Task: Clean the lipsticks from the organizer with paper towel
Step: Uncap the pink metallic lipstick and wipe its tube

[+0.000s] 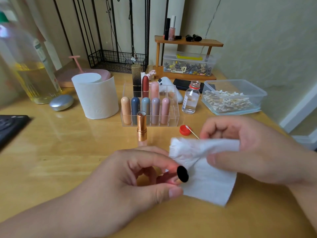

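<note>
My left hand (137,182) pinches a small lipstick part with a round black end (182,174), mostly hidden by my fingers. My right hand (248,148) grips a white paper towel (205,179) that hangs down right beside the black end. A copper lipstick tube (141,127) stands upright on the table just beyond my left hand. Behind it, the clear acrylic organizer (173,115) holds several pastel lipsticks (145,109) in its front row, and a black-gold, a red and a pink one behind them.
A paper towel roll (97,97) stands left of the organizer. To the right are an open clear bottle (191,98), its red cap (185,130) with a cotton swab, and a tub of swabs (233,97). A big oil bottle (30,69) stands far left.
</note>
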A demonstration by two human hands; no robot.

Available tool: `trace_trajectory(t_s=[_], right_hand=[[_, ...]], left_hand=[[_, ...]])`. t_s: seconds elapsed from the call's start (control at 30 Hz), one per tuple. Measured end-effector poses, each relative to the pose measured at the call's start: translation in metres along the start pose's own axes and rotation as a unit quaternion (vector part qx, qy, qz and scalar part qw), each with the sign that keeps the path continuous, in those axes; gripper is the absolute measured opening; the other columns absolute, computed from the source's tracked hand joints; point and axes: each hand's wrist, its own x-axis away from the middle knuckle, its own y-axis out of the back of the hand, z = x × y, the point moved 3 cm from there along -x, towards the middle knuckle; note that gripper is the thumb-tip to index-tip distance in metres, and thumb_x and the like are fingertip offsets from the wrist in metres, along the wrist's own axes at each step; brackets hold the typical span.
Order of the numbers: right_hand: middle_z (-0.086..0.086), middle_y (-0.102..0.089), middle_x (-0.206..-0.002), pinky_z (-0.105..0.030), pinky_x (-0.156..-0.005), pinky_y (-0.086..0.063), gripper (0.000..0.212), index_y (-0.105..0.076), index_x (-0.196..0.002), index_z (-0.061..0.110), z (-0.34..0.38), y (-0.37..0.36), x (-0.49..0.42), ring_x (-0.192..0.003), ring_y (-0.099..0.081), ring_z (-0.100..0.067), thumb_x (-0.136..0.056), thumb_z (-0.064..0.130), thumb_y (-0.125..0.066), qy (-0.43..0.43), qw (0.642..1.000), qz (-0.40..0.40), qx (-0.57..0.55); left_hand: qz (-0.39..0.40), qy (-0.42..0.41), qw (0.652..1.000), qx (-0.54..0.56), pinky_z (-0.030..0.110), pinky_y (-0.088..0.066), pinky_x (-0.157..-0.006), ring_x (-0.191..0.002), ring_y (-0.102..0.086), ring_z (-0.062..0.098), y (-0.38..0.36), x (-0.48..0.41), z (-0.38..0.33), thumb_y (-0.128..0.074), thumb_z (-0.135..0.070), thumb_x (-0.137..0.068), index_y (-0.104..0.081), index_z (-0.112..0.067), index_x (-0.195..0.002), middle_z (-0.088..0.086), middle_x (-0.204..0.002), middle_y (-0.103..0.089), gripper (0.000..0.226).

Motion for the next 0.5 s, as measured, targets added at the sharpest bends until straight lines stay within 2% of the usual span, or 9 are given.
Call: trace_trajectory(t_s=[0.07,0.13,0.17,0.23,0.27,0.33,0.4,0.47,0.5], right_hand=[[-0.011,-0.069,-0.083,-0.03,-0.062,-0.053,0.025,-0.069,-0.089,0.015,-0.005,-0.004,-0.004,-0.075,-0.066,-0.022,-0.068,0.002,-0.071,-0.009,0.975,-0.049,-0.217],[-0.022,-0.07,-0.095,-0.04,-0.07,-0.058,0.032,-0.071,-0.098,0.006,-0.009,-0.012,-0.009,-0.088,-0.071,-0.033,-0.067,0.001,-0.074,-0.031,0.903,-0.075,-0.422],[-0.026,-0.069,-0.107,-0.047,-0.082,-0.057,0.038,-0.069,-0.108,0.001,-0.01,-0.019,-0.012,-0.101,-0.068,-0.039,-0.07,0.006,-0.075,-0.034,0.883,-0.051,-0.466],[-0.032,-0.059,-0.128,-0.056,-0.104,-0.043,0.052,-0.058,-0.126,-0.009,-0.008,-0.035,-0.012,-0.121,-0.057,-0.045,-0.084,0.017,-0.072,-0.039,0.87,0.024,-0.491],[-0.033,-0.058,-0.129,-0.055,-0.107,-0.041,0.048,-0.057,-0.126,-0.011,-0.006,-0.04,-0.011,-0.122,-0.056,-0.045,-0.089,0.017,-0.069,-0.039,0.876,0.035,-0.479],[-0.03,-0.067,-0.113,-0.044,-0.094,-0.052,0.02,-0.07,-0.105,-0.004,-0.004,-0.043,-0.011,-0.108,-0.065,-0.04,-0.093,0.009,-0.061,-0.022,0.9,0.013,-0.434],[-0.023,-0.073,-0.094,-0.036,-0.079,-0.057,0.006,-0.073,-0.084,0.007,-0.005,-0.039,-0.009,-0.091,-0.071,-0.035,-0.085,0.012,-0.069,-0.028,0.934,-0.078,-0.348],[-0.007,-0.076,-0.089,-0.029,-0.079,-0.054,0.007,-0.072,-0.078,0.017,-0.007,-0.027,-0.003,-0.088,-0.072,-0.026,-0.077,0.024,-0.074,0.017,0.964,-0.211,-0.16],[0.002,-0.076,-0.089,-0.022,-0.079,-0.052,0.006,-0.071,-0.077,0.02,-0.001,-0.021,0.001,-0.088,-0.071,-0.017,-0.078,0.026,-0.073,0.068,0.961,-0.266,-0.046]], left_hand=[[-0.03,-0.025,0.999,0.0,0.029,-0.052,-0.076,-0.078,-0.062,0.019,0.002,0.0,-0.002,-0.081,-0.027,-0.076,-0.078,-0.023,-0.096,0.001,-0.088,-0.069,0.02],[-0.066,-0.042,0.997,0.005,0.028,-0.051,-0.074,-0.077,-0.061,0.02,0.005,0.0,-0.004,-0.081,-0.027,-0.076,-0.079,-0.022,-0.097,0.001,-0.086,-0.069,0.021],[-0.081,-0.041,0.996,0.007,0.027,-0.05,-0.073,-0.076,-0.061,0.019,0.006,0.0,-0.004,-0.081,-0.027,-0.075,-0.079,-0.022,-0.097,0.0,-0.086,-0.069,0.022],[-0.096,-0.026,0.995,0.013,0.025,-0.05,-0.073,-0.077,-0.061,0.015,0.006,-0.001,-0.002,-0.081,-0.028,-0.074,-0.079,-0.023,-0.096,-0.001,-0.086,-0.069,0.022],[-0.092,-0.016,0.996,0.013,0.026,-0.049,-0.073,-0.077,-0.061,0.014,0.006,-0.002,0.001,-0.081,-0.029,-0.074,-0.079,-0.024,-0.096,-0.002,-0.086,-0.07,0.022],[-0.075,0.007,0.997,0.01,0.035,-0.049,-0.074,-0.078,-0.061,0.021,0.004,-0.003,0.006,-0.08,-0.032,-0.075,-0.078,-0.025,-0.097,-0.001,-0.086,-0.069,0.023],[-0.062,0.027,0.998,0.013,0.046,-0.049,-0.078,-0.083,-0.059,0.033,0.003,-0.002,0.009,-0.08,-0.035,-0.077,-0.078,-0.025,-0.098,0.001,-0.088,-0.067,0.024],[-0.055,0.031,0.998,0.022,0.047,-0.047,-0.079,-0.084,-0.057,0.033,0.003,-0.002,0.011,-0.078,-0.037,-0.078,-0.077,-0.024,-0.095,0.002,-0.089,-0.064,0.021],[-0.056,0.029,0.998,0.023,0.046,-0.046,-0.078,-0.082,-0.055,0.03,0.003,-0.002,0.012,-0.076,-0.038,-0.08,-0.076,-0.023,-0.093,0.003,-0.089,-0.061,0.02]])
